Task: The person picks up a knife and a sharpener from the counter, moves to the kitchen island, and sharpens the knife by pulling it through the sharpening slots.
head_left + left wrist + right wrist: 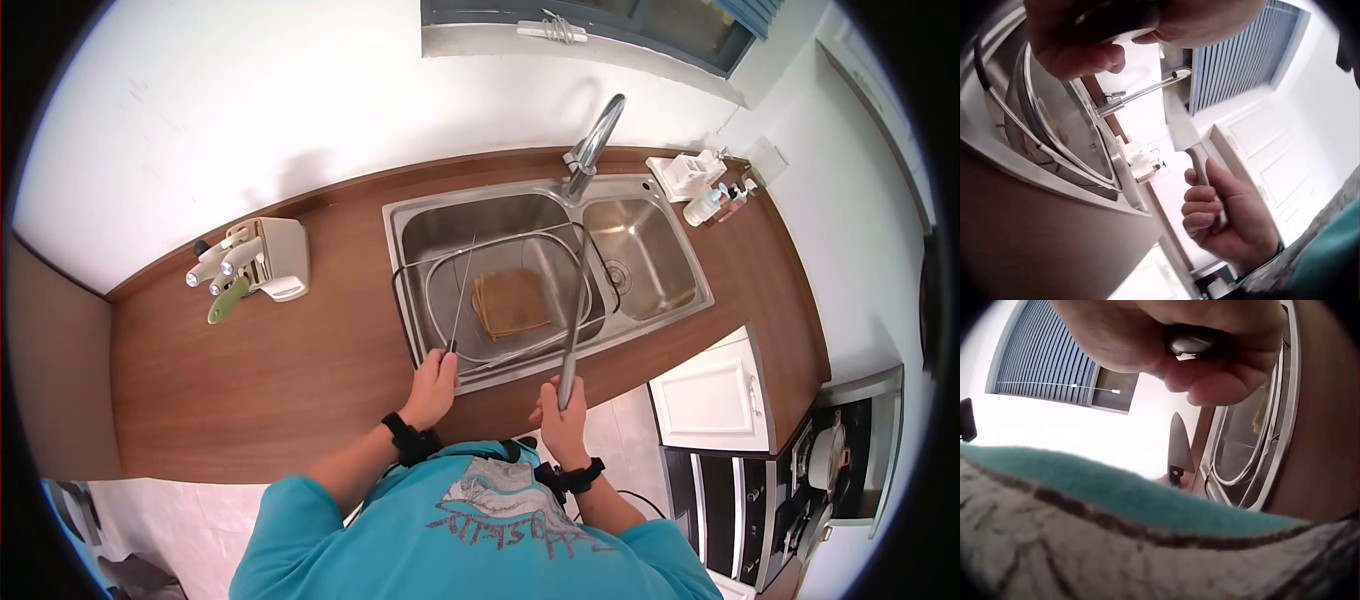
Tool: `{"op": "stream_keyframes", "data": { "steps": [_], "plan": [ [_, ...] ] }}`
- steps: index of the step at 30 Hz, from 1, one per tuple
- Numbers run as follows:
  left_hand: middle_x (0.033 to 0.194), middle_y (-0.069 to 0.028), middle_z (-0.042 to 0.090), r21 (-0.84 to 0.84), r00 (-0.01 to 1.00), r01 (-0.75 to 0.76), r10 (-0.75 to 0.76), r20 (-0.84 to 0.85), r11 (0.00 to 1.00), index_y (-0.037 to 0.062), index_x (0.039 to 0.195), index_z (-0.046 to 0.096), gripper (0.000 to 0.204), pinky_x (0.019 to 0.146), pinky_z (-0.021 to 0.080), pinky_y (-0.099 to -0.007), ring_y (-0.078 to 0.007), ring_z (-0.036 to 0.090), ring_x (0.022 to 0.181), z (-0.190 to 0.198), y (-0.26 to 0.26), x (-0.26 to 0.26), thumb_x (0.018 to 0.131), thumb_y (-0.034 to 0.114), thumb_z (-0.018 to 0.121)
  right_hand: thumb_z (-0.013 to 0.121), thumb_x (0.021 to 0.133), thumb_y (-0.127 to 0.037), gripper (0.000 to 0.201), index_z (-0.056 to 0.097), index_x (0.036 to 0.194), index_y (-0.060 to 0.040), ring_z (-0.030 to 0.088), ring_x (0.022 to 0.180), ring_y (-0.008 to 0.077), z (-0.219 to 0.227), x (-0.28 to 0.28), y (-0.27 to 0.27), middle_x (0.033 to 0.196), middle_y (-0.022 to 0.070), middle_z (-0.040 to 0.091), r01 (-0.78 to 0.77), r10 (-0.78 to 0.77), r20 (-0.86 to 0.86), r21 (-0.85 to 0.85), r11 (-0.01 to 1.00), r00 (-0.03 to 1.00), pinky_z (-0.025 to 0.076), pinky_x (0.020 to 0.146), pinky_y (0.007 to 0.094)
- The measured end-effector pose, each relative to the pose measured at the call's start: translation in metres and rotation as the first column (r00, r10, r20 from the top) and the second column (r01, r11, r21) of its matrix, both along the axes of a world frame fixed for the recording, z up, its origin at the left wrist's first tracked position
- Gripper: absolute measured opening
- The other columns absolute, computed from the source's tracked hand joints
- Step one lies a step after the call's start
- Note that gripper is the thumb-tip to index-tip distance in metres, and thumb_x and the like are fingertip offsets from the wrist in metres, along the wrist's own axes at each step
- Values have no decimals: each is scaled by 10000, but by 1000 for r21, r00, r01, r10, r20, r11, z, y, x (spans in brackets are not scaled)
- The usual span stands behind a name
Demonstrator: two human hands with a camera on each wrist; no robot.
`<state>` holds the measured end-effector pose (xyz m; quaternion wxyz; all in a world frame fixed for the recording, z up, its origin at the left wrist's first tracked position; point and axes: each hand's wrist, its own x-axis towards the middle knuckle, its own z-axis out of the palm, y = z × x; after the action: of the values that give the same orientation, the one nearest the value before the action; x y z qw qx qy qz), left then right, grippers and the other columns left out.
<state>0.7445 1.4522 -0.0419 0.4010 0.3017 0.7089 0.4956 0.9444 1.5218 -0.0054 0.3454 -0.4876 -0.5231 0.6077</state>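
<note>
My left hand (432, 388) grips the dark handle of a kitchen knife (463, 295). The long blade points away over the left part of the sink and looks thin, seen edge-on from the head. In the right wrist view the knife (1179, 445) shows a broad, pointed blade. The right hand (565, 425) wraps round the grey handle of a honing steel (577, 300), whose long rod also points away above the sink. Rod and blade are apart. In the left wrist view the right hand's (1235, 215) fingers curl round the handle.
A two-bowl steel sink (392, 225) sits in the brown counter (240, 370), with a wire rack (432, 305) and a folded brown cloth (512, 300) in its large bowl. Behind stands the faucet (596, 145). A knife block (288, 255) is left; bottles (705, 206) stand right.
</note>
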Motion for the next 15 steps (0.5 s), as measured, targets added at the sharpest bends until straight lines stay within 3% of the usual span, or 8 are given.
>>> {"op": "stream_keyframes", "data": {
  "steps": [2,4,8,11,12,13,14,15],
  "plan": [
    [658,-20,516,-14,959,-2,5,282,1000,11,968,490,261,430,370,-223,-68,433,488,18,0,6,997,256,403,564,942,-191,170,460,940,-56,506,517,73,1,-2,2,636,8,497,53,-55,-3,277,959,999,432,474,218],
    [656,-17,510,96,985,1,-17,174,995,12,967,484,261,420,366,-223,-67,433,481,14,0,11,1000,257,399,566,940,-176,153,469,921,-59,519,541,76,2,-2,6,639,10,501,8,-10,10,252,968,1000,439,496,218],
    [664,-52,536,274,999,39,-30,-37,961,-4,965,480,249,560,427,-281,-118,512,608,30,2,10,986,242,448,587,928,-175,172,481,866,-55,496,481,78,5,-4,17,594,6,491,-173,167,-68,-106,979,984,417,443,242],
    [639,-32,505,288,1000,6,0,-20,958,11,928,466,242,532,412,-266,-97,478,577,24,6,6,994,243,435,593,923,-249,221,506,889,-49,505,504,74,4,-2,20,627,23,513,-200,200,-39,-375,905,979,428,476,225],
    [639,-32,505,285,1000,5,1,-21,959,11,928,466,242,532,412,-266,-97,478,577,28,5,5,994,243,435,603,916,-252,233,512,887,-40,500,511,86,-5,-3,18,629,31,515,-168,175,57,-103,980,983,428,487,238],
    [628,-20,486,195,971,-58,10,238,979,22,913,462,238,515,400,-256,-86,457,563,34,3,4,996,243,431,612,909,-256,246,517,886,-30,494,518,97,-12,-3,16,632,39,518,-148,123,142,180,973,982,427,498,252],
    [617,-7,467,89,877,-94,40,479,992,33,897,458,236,497,388,-246,-75,437,548,37,2,4,999,243,426,612,909,-256,246,517,886,-30,494,518,97,-17,-1,16,632,39,518,-147,123,142,176,973,982,427,498,252],
    [617,-7,467,87,877,-90,38,478,992,33,897,458,236,497,388,-246,-75,437,548,34,1,4,999,243,426,619,903,-252,253,524,887,-19,484,540,107,-12,-3,16,638,42,519,-149,119,151,207,967,981,424,519,268]
  ]
}}
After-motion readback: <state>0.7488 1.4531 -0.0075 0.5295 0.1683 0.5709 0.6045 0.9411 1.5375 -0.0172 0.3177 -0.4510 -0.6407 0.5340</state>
